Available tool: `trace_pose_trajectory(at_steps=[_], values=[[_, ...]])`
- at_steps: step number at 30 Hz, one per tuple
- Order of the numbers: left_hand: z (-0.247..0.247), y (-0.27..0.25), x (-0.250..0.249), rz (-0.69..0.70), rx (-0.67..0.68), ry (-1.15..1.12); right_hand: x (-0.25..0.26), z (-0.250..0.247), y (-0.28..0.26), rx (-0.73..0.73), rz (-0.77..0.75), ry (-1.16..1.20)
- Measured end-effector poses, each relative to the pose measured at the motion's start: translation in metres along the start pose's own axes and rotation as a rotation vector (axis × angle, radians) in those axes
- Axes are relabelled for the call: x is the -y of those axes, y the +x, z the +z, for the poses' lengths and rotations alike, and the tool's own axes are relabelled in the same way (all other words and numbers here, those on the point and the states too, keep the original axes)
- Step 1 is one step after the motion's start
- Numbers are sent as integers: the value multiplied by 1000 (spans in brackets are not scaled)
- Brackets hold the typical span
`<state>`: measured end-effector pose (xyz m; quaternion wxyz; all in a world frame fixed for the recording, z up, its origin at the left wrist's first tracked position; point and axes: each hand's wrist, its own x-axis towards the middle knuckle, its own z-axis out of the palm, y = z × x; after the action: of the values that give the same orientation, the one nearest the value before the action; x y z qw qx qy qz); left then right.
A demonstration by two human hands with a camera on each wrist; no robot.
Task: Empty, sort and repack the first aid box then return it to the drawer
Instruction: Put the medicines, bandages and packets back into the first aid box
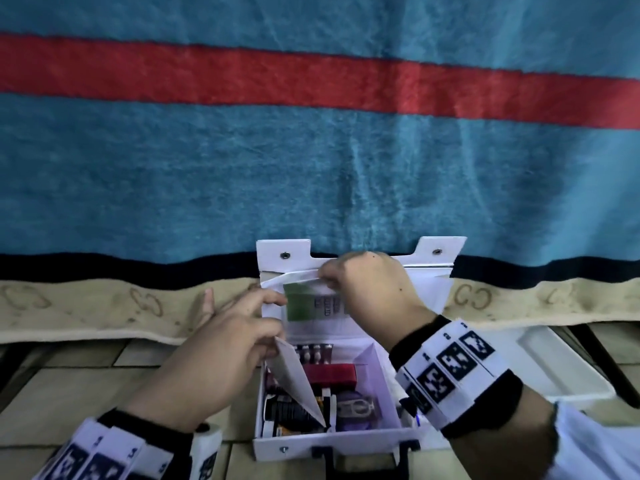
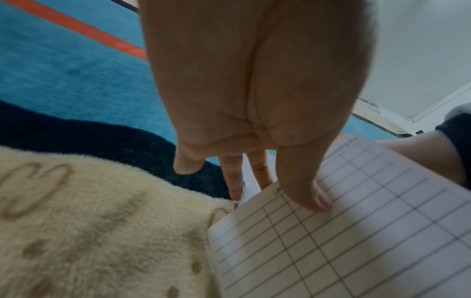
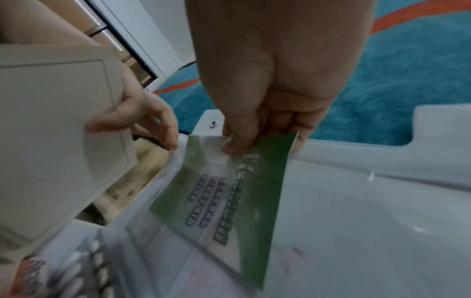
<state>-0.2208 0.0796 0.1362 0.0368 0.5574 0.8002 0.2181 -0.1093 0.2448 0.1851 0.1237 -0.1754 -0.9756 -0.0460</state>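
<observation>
1. First aid box (image 1: 329,445) – white, lid open, sits on tiled floor (image 1: 86,382) at near edge of the blanket. Black carry handle (image 1: 360,460) on near wall. Drawer: not visible.
2. Box contents, near to far: dark cylindrical item (image 1: 287,408), lower L; purple-tinted item w/ metal clip (image 1: 356,407), lower R; red carton (image 1: 329,374), mid; blister strip of pills (image 1: 313,351), at far wall. Rest too cluttered to ID.
3. L hand (image 1: 214,362) – thumb and fingers pinch a white card (image 1: 298,382) that slants down into box, lower corner among contents. L wrist view: card printed w/ ruled grid (image 2: 356,231), thumb (image 2: 303,187) pressed on its face. Wrist bands w/ black-and-white marker squares on both forearms.
4. R hand (image 1: 367,292) – over opened lid (image 1: 436,296), which lies back flat onto blanket. Thumb and fingers closed in a pinch on top edge of green-and-white printed leaflet (image 1: 304,303); R wrist view shows leaflet (image 3: 229,191) partly under clear plastic sleeve on lid's inner face. Text on it not legible.
5. Lid tabs w/ metal snaps (image 1: 286,254), far edge of lid.
6. White plastic tray/lid (image 1: 561,362) – on floor, R of box, apart from it.
7. Blanket (image 1: 311,168) – beige patterned border, black band, teal field w/ red stripe (image 1: 311,81) beyond.
</observation>
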Motion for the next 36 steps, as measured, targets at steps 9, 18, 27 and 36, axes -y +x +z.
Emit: trace_pose_trajectory(at_steps=[9,18,27,36], values=[[1,-1,-2,31,-10,-40,1,8,5,169,25,-64],[3,1,-3,45,-36,-36,-4,21,4,71,147,351],[4,0,-6,37,-53,-59,-2,30,2,41,185,393],[5,-2,-8,55,-71,-108,7,25,1,15,136,224]])
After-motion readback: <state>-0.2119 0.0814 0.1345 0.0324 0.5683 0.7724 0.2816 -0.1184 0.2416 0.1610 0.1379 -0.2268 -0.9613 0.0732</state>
